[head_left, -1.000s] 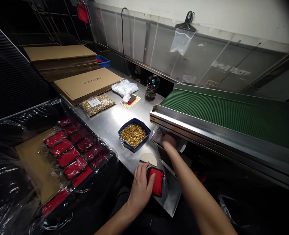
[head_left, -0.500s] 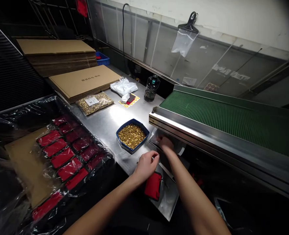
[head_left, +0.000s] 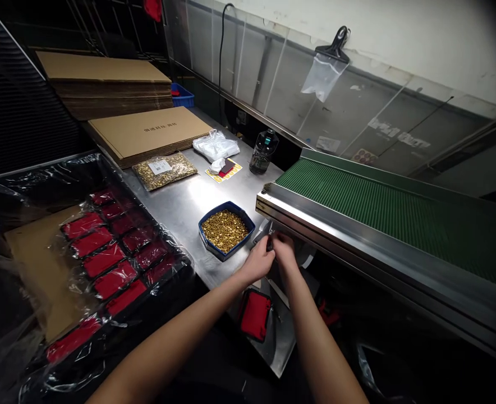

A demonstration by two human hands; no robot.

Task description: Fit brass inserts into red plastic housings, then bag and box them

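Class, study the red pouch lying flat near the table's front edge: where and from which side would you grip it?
Probably across its narrow width. The red pouch lies flat on the steel table with both long edges free, so come from above, thumb on one edge, fingers on the other.

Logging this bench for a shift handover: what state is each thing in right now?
left hand, fingers curled, grip unclear
right hand, curled beside it under the conveyor edge, grip unclear
red pouch, lying flat, untouched
blue tray, heaped with gold parts
bottle, upright, capped
bag of gold parts, lying flat
clipped plastic bag, hanging
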